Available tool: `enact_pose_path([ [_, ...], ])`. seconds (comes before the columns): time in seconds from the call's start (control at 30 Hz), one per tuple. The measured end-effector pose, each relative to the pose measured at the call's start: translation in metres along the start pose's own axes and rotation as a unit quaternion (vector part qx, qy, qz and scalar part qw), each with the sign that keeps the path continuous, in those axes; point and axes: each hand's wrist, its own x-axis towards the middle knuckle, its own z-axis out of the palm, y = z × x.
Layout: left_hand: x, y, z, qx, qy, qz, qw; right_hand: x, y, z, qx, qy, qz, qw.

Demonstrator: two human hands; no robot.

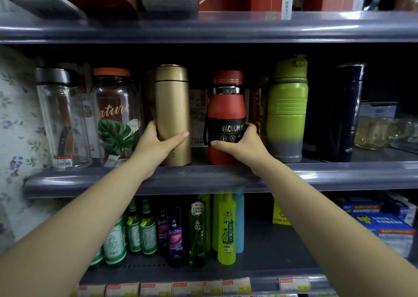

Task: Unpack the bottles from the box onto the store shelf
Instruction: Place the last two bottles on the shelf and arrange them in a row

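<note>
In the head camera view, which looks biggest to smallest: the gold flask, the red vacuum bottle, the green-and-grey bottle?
1. Green-and-grey plastic sports bottle: tallest and widest.
2. Gold metal cylindrical flask, gripped by the left hand.
3. Red vacuum bottle with black label, gripped by the right hand.
The last two look close; all stand on one shelf.

matt gold flask, glass jar
</note>
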Motion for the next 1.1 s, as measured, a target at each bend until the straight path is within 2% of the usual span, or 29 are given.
enact_pose_path([
  [0.07,0.0,0.0,0.0,0.0,-0.001,-0.001,1.0,0.001,0.002,-0.004,0.057,-0.028,0.006,0.998],
  [0.2,0.001,-0.001,-0.001,-0.004,-0.002,-0.006,1.0,0.002,0.004,-0.005,0.072,-0.036,-0.003,0.997],
  [0.5,0.001,0.0,0.0,0.004,0.002,-0.006,1.0,-0.008,-0.001,0.009,-0.127,0.094,-0.04,0.987],
  [0.93,0.0,0.0,0.001,0.004,0.003,-0.004,1.0,-0.011,-0.003,0.01,-0.143,0.101,-0.036,0.984],
  [1.1,-0.003,0.006,0.001,0.038,0.007,-0.007,0.999,-0.014,-0.006,0.01,-0.145,0.1,-0.038,0.984],
])
